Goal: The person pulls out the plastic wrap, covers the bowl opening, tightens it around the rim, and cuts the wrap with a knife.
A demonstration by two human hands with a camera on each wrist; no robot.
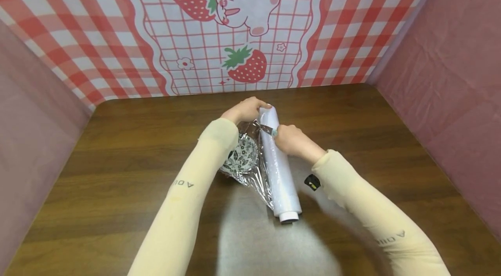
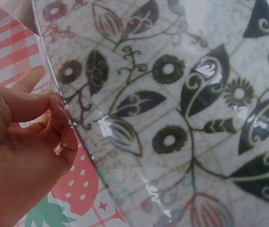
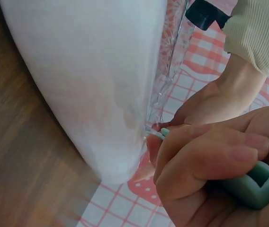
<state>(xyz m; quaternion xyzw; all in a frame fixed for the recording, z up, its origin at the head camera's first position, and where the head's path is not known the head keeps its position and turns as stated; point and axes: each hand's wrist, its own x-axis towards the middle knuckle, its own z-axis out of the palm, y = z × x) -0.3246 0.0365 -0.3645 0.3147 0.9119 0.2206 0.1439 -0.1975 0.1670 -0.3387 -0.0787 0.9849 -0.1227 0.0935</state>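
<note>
Mint-green knife (image 3: 255, 191) gripped in right hand (image 1: 291, 140), fingers curled; we see blade at its 10 o'clock, by cling-film roll (image 1: 279, 167). Left hand (image 1: 246, 110), at right hand's 10, pinches clear film (image 1: 256, 178). Roll runs 12 to nearly 6 on wood-grain table (image 1: 113, 171). At roll's 9, we see leaf-patterned dish (image 1: 244, 152) under film.

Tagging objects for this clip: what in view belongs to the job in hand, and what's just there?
In the job:
Clear film, pinched by the left hand
Floral dish under the film
Film roll beside the dish
Teal-handled knife in the right hand

Just there:
Wooden table
Strawberry-print backdrop
Pink side cloth
Black device at the right wrist
</note>
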